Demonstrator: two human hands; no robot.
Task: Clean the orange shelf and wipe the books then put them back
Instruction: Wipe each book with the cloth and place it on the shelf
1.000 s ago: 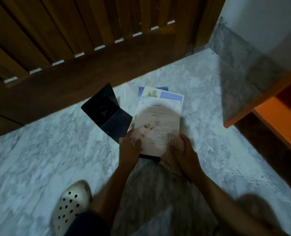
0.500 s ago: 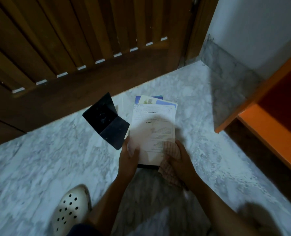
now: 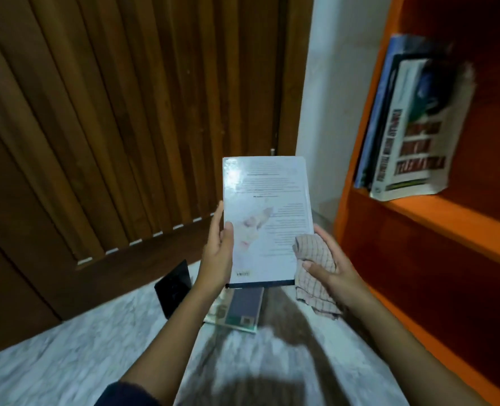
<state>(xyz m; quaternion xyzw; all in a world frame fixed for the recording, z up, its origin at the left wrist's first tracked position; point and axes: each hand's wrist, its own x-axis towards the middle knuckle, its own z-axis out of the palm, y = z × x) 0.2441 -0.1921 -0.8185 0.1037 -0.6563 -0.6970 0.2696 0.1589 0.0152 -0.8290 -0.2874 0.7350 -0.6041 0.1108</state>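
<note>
- Pale glossy book (image 3: 267,221): held upright between the two hands, printed cover facing the camera, clear of the floor.
- Left hand (image 3: 218,253): grips the book's left edge low down, thumb laid on the cover and fingers curled behind it.
- Right hand (image 3: 330,265): closed round a bunched checked cloth (image 3: 313,268), thumb across the fabric. The cloth touches the book's lower right corner and its loose end hangs below the hand.
- Orange shelf (image 3: 447,224): to the right of the right hand, its front board running above and beyond the knuckles.
- Row of books (image 3: 403,127): stands on that board, up and to the right of the right hand, leaning left toward the shelf's side panel. The titles are too blurred to read.
- Second book (image 3: 240,309): lies flat on the floor below the held book, between the two forearms.
- Black folder (image 3: 174,284): on the floor below and left of the left hand, tilted up. Whether it rests against the door cannot be told.
- Marble floor (image 3: 67,361): grey-white, under both arms.
- Wooden slatted door (image 3: 111,112): behind and left of the hands.
</note>
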